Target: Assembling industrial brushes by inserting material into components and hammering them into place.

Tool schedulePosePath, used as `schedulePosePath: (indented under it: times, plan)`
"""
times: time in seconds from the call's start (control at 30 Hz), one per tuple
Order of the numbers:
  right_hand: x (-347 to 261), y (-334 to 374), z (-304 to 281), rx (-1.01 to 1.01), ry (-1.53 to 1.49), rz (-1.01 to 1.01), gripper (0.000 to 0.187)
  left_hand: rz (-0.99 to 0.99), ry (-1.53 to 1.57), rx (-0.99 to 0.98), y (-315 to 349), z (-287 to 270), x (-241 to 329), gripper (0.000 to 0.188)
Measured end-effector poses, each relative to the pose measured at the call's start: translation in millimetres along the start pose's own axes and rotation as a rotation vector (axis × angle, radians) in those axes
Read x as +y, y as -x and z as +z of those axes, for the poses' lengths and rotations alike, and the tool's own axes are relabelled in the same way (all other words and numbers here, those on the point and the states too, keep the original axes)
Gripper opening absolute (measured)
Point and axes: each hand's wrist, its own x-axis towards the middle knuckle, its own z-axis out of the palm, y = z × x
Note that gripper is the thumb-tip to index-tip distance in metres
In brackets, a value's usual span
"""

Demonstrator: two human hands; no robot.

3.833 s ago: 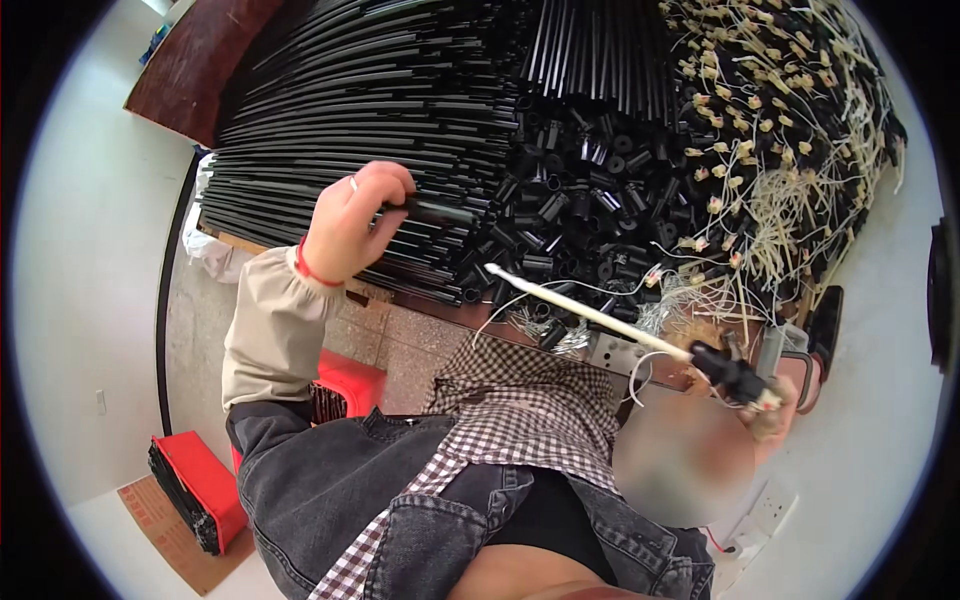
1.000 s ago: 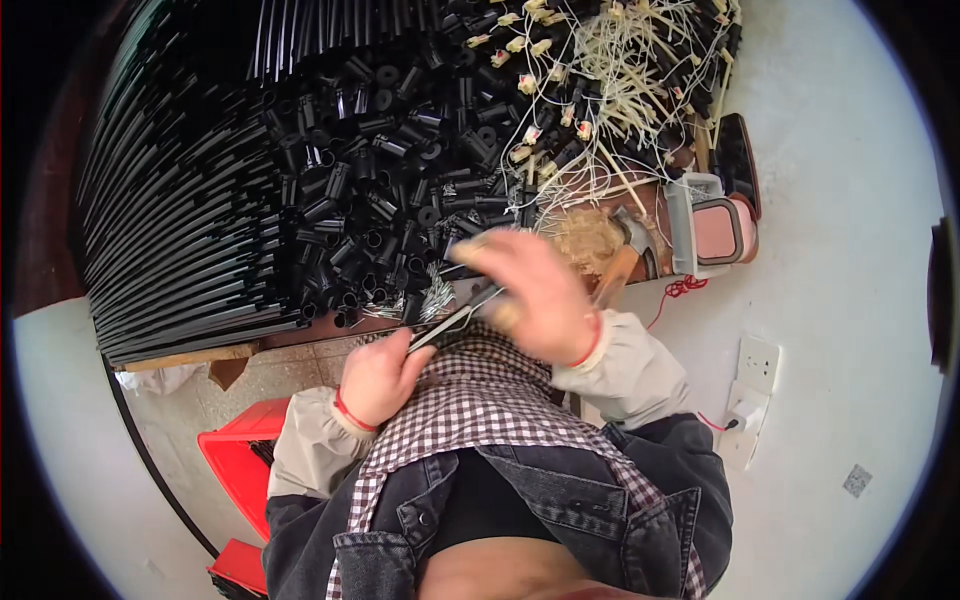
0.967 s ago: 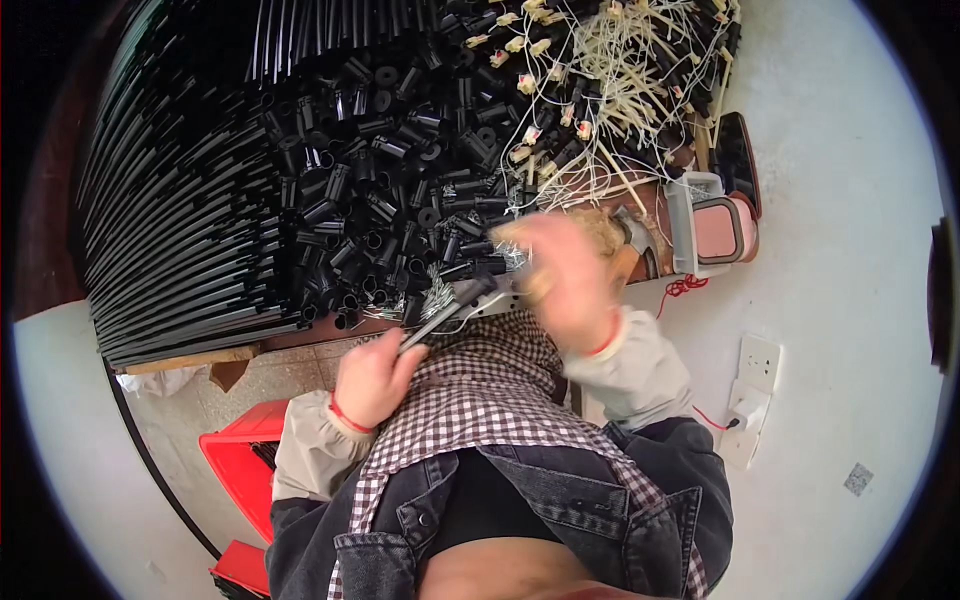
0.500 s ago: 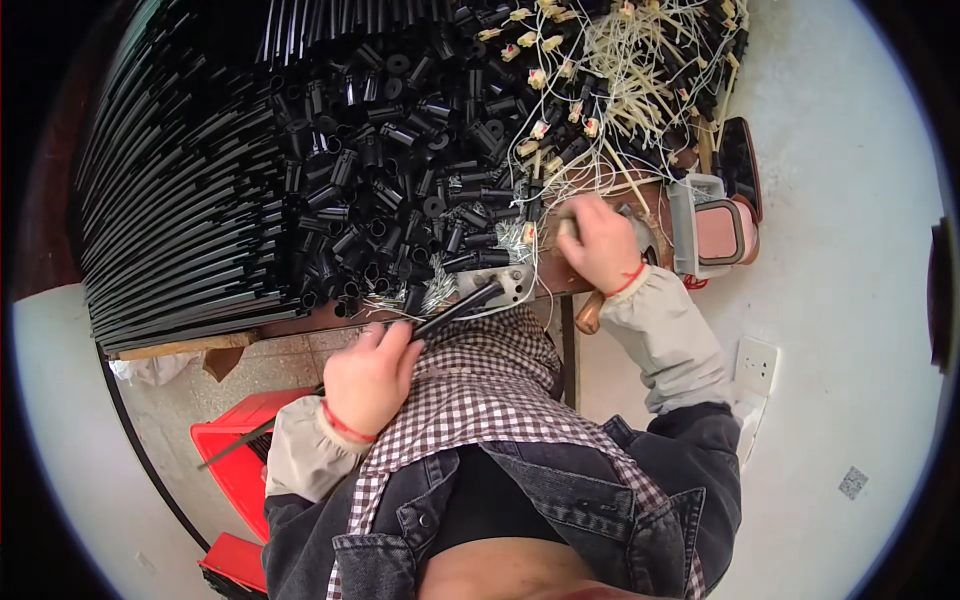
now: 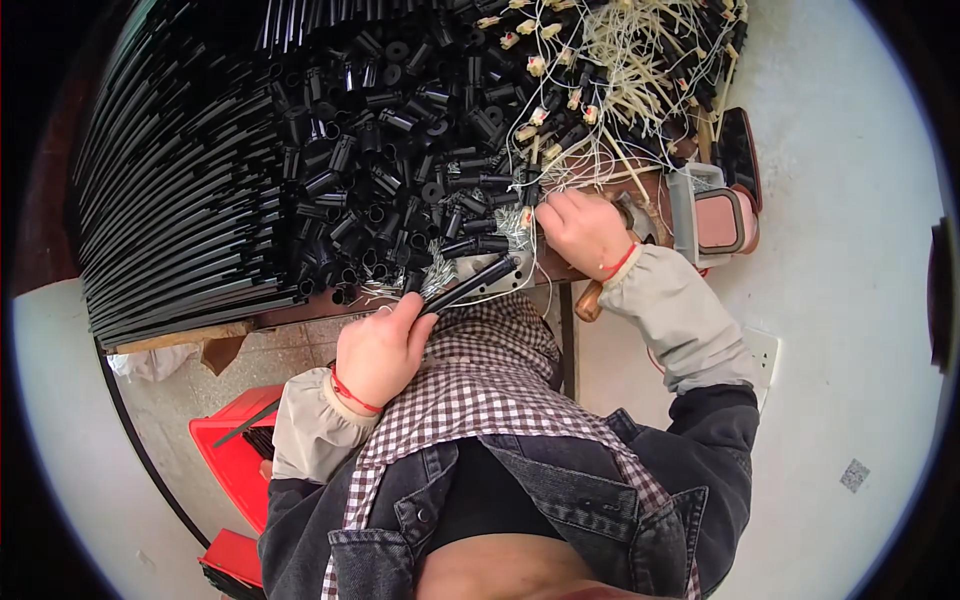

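Observation:
My left hand (image 5: 382,345), at the table's front edge, is closed around a long black tube (image 5: 470,285). Its thicker far end slants up and right across a metal plate (image 5: 522,270) with holes. What seems to be its tail shows beyond my left sleeve, above the red bin. My right hand (image 5: 588,235) is closed at the near side of the wire pile, its fingertips beside a white wire and a small cream connector (image 5: 527,217). Whatever lies between those fingertips is hidden. Small silver pins (image 5: 438,275) are heaped beside the plate.
Long black tubes (image 5: 180,220) lie stacked at left. Short black sockets (image 5: 385,180) cover the middle; white wires with connectors (image 5: 630,60) fill the far right. A wooden handle (image 5: 588,300) juts over the edge near a clear plastic box (image 5: 683,215). Red bins (image 5: 225,450) stand below left.
My right hand has shifted left to the wires and connector. My left hand has risen slightly with the black tube, whose near end has swung up over the red bin.

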Motion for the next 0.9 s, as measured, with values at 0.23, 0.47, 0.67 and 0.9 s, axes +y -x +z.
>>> schedulePosePath:
  times: [0.23,0.47,0.67,0.9]
  plan:
    - [-2,5,-1,0.195,-0.22,0.052,0.014,-0.051,0.0,-0.08,3,-1,0,0.013]
    - [-1,1,-3,-0.011,-0.143,0.107,0.017,0.007,-0.01,-0.018,0,-2,0,0.015]
    - [-1,10,-23,-0.111,-0.584,0.45,0.017,-0.006,-0.009,-0.026,0,-1,0,0.015]
    - [-6,13,-11,0.131,-0.647,0.378,0.013,0.015,-0.012,-0.023,-1,-5,0,0.015]
